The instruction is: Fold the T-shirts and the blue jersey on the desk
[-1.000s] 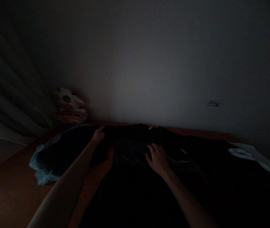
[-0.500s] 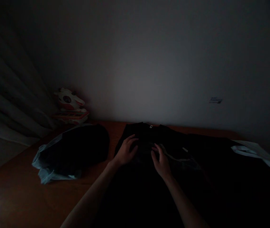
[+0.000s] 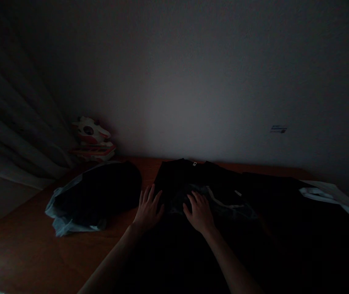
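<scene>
Black cloth, a shirt (image 3: 177, 173) by its collar label (image 3: 194, 163), lies at the lower centre of the frame on the brown table (image 3: 30, 253), collar end towards the wall (image 3: 186, 102). My 2 hands grip nothing: my left hand (image 3: 148, 209) is spread at its left edge, my right hand (image 3: 199, 209) loosely spread over the greyish patch (image 3: 238, 209). I judge the shirt laid out, unfolded, rumpled near that patch; darkness hides how much is left. 1 dark bundle (image 3: 113, 190) sits at left.

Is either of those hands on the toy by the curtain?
No: the left hand and right hand are both at the dark cloth, well apart from the toy.
</scene>
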`<state>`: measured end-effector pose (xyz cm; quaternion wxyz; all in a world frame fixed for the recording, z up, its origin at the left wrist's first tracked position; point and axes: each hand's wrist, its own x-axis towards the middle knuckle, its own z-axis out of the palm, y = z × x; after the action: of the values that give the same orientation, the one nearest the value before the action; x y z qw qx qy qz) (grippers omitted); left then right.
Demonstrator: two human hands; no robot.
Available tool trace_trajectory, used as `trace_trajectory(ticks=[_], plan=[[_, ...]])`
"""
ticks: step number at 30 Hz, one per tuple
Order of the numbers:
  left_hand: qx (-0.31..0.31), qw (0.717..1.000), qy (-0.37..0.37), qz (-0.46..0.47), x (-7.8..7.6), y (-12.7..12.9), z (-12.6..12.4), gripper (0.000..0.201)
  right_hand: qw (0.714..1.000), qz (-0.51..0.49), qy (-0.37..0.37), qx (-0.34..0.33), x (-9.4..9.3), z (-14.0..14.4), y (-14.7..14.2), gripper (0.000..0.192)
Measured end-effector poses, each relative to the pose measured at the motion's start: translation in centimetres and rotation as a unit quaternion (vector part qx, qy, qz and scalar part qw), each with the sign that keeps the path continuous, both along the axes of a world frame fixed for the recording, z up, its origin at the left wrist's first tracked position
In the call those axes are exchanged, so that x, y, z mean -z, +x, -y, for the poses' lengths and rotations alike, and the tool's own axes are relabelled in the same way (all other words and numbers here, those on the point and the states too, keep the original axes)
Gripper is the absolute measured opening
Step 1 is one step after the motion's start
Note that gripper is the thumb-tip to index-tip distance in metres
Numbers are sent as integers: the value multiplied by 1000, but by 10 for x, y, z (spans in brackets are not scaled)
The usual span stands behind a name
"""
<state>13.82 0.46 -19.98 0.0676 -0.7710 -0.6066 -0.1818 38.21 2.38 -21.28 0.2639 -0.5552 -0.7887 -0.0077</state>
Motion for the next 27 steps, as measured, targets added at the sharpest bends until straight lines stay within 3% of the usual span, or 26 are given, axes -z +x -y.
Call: trace_trajectory(ticks=[3, 7, 13, 17, 21, 24, 27], plan=[[59, 998, -12, -1, -10, 12, -17, 55, 999, -42, 28, -13, 3, -3, 4, 39], [28, 997, -78, 8, -19, 32, -45, 60, 992, -110, 48, -32, 7, -6, 10, 35], [67, 991, -113, 39, -38, 58, -95, 47, 984, -168, 46, -48, 1, -7, 11, 30], [25, 992, -122, 37, -27, 61, -129, 51, 979, -192, 43, -60, -7, -2, 12, 28], [-66, 983, -171, 30, -9, 51, -147, 79, 973, -211, 39, -86, -16, 5, 14, 27], [-99, 971, -218, 8, -8, 46, -157, 91, 970, -215, 40, -108, -20, 8, 15, 25], [-107, 973, -205, -5, -10, 49, -161, 85, 968, -220, 40, -117, -21, 8, 14, 25]])
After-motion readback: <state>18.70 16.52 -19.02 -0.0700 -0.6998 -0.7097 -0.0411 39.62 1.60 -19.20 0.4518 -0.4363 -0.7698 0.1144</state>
